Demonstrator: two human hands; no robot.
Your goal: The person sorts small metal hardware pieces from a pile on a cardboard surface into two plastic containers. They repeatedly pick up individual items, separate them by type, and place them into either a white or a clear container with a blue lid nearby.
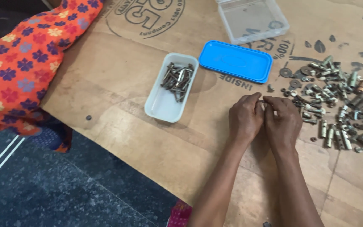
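Hands — left hand (245, 117), right hand (283, 122) — pinch one small metal bolt (264, 102) together over rough brown cardboard (118, 105).

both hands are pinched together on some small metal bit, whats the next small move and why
Probably finish working the small metal piece apart between the left hand and right hand, then carry the bolt left to the white tray. The tray already holds a bunch of bolts, while the mixed pile of hardware lies by the right hand. What the piece is cannot be told.

A single head-worn camera looks steeply down, close over the brown cardboard-covered desk (118, 101), forearms entering from below.
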